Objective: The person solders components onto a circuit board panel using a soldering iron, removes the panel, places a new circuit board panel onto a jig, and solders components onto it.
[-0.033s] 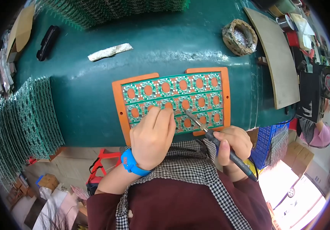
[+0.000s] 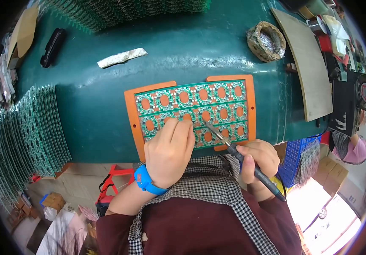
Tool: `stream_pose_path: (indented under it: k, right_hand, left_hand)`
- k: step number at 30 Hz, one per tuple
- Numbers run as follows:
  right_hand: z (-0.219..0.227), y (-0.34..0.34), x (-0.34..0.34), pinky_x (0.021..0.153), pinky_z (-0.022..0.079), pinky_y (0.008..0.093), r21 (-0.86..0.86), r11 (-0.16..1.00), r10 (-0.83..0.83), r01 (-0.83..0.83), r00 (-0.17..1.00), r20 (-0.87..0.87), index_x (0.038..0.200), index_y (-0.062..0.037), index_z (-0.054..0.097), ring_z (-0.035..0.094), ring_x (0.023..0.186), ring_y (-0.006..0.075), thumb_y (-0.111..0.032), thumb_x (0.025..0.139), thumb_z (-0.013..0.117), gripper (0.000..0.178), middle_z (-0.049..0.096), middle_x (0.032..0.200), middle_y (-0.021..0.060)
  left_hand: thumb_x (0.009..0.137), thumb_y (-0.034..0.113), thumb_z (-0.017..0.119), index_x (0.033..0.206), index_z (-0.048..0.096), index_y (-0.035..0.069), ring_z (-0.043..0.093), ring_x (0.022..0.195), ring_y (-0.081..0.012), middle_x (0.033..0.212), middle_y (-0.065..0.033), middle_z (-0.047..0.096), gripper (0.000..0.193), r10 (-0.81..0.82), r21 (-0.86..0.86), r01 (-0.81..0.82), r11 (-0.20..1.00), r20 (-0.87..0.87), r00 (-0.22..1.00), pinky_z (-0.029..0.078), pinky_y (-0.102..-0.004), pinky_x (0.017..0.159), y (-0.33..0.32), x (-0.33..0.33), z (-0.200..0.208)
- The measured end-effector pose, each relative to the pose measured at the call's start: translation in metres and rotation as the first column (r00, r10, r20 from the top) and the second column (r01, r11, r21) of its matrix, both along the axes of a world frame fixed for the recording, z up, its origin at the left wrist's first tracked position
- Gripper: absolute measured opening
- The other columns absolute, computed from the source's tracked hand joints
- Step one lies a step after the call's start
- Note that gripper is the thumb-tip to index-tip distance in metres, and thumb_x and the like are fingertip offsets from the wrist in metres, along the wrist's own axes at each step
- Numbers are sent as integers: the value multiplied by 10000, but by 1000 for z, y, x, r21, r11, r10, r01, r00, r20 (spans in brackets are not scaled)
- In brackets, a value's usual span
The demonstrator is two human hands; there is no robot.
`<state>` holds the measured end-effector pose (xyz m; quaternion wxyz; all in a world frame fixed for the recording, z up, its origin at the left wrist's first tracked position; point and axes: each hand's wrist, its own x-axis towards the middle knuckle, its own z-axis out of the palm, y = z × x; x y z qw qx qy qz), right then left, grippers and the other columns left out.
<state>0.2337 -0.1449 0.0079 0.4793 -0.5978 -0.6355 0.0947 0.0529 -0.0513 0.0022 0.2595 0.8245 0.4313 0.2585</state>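
Note:
A green circuit board panel (image 2: 193, 103) with rows of ring-shaped boards lies in an orange frame (image 2: 131, 106) on the green table. My right hand (image 2: 259, 160) is closed around a soldering iron (image 2: 234, 148). Its metal tip points up and left and reaches the middle of the panel. Over the lower left of the panel, my left hand (image 2: 169, 144) has its fingers pinched together, close to the iron's tip. Whatever it may hold is hidden. A blue wrist strap (image 2: 146, 179) is around my left wrist.
Upright circuit panels (image 2: 30, 131) stand in a row at the left, and more panels (image 2: 127, 10) at the far edge. A rough round pot (image 2: 266, 41) and a board (image 2: 306, 68) are at the right. A white strip (image 2: 122, 58) and black object (image 2: 52, 47) lie behind the frame.

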Motion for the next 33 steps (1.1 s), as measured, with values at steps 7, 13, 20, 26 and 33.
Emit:
stream_pose_path:
  k: [7,13,20,26,33]
  right_hand:
    - [-2,6,1,463,477,292,-3,1000,30,-30,1000,3,777,-2,669,604,502,199,-59,741,609,90,625,632,78]
    - [2,8,6,474,488,296,-9,1000,-8,8,1000,12,784,0,667,610,508,208,-57,739,606,95,623,627,75]
    - [3,33,8,469,486,287,-38,999,-12,12,1000,-16,805,3,667,620,518,209,-30,718,624,102,633,644,91]
    - [4,36,7,507,485,318,-94,995,15,-17,1000,-27,784,48,634,609,533,239,-61,750,574,129,636,660,131]
    - [8,42,11,455,473,278,-32,999,-3,4,999,38,821,6,677,615,510,196,-32,725,637,111,636,654,86]
  left_hand:
    - [778,-29,683,895,639,38,555,531,-188,734,-56,536,141,-31,-19,31,999,-15,999,430,-293,461,3,0,-3]
    - [766,24,686,903,626,46,568,556,-202,754,-48,506,152,-34,55,36,998,-42,999,447,-314,464,15,0,7]
    - [789,-23,665,939,615,47,566,547,-206,783,-64,570,174,62,25,-62,998,-27,998,441,-308,484,29,13,3]
    - [802,-19,650,921,624,44,570,565,-224,785,-69,565,137,41,-11,-42,999,-76,996,447,-320,496,31,15,0]
    - [744,18,679,920,636,54,576,586,-215,768,-63,532,185,21,85,-17,996,-42,999,458,-333,490,39,11,4]
